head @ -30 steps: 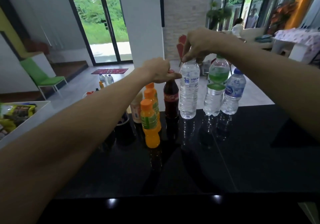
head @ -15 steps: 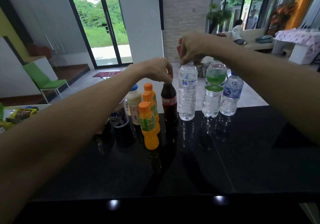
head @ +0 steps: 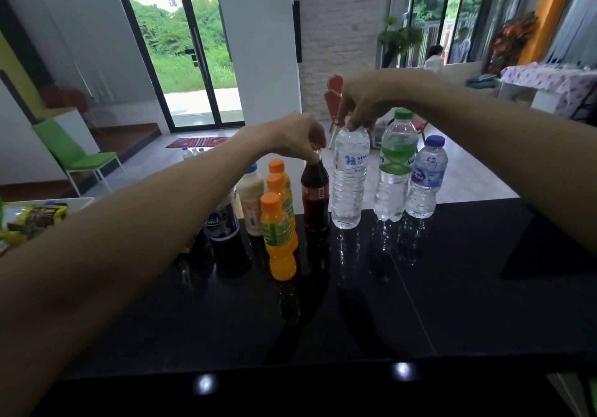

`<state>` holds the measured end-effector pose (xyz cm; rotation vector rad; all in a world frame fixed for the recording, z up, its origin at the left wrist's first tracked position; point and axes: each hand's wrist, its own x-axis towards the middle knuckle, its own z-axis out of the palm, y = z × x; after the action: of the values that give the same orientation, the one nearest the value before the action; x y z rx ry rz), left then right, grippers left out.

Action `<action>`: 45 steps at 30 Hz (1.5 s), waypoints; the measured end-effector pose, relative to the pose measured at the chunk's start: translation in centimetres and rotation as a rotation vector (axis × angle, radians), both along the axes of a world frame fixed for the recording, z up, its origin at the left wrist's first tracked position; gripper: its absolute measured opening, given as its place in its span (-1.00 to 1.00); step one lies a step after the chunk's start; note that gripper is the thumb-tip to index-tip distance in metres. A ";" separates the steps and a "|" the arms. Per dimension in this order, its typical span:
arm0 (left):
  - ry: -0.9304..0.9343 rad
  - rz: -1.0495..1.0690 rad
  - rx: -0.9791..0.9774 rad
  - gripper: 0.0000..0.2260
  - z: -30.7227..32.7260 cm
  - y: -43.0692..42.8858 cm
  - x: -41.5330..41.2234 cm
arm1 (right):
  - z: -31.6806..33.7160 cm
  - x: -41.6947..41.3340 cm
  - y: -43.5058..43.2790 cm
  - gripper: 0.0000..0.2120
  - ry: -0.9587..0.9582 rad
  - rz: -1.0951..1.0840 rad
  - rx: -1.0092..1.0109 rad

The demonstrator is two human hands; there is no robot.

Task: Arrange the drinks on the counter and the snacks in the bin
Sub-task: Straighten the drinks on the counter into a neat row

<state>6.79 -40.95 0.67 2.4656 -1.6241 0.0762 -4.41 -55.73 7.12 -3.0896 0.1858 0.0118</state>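
Both arms are bare from the picture's edge right down to the fingertips, skin only. The left forearm (head: 129,239) looks very broad near the camera and tapers to a narrow wrist (the wide lens swells whatever is close). It ends in the left hand (head: 290,135), its knuckles showing as rounded bumps. The right forearm (head: 500,145) tapers the same way to the right hand (head: 361,100), whose fingers (head: 350,119) look slender; finer detail is blurred.

Three orange juice bottles (head: 279,239) stand at 11 o'clock on the surface (head: 355,303). There is one cola bottle (head: 315,197), three clear water bottles (head: 350,177) toward 1 o'clock, one white milky bottle (head: 252,200), and one dark "Quick" bottle (head: 223,222) at 10 o'clock.
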 end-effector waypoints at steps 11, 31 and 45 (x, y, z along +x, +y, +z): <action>-0.005 -0.013 -0.149 -0.65 -0.4 0.0 -1.4 | -2.3 0.1 -1.2 -0.56 -0.169 0.031 -0.318; -0.012 0.125 -0.227 -0.51 -2.9 -1.3 -1.6 | -1.7 -1.5 -3.6 -0.59 -0.128 0.028 -0.051; 0.136 0.153 -0.135 -0.69 -1.3 0.2 -1.1 | -3.6 0.1 -3.3 -0.61 -0.308 0.019 -0.067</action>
<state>5.67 -40.76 -0.58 2.4305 -1.3296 0.0377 -4.34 -59.08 3.56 -3.1047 0.1455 -0.4745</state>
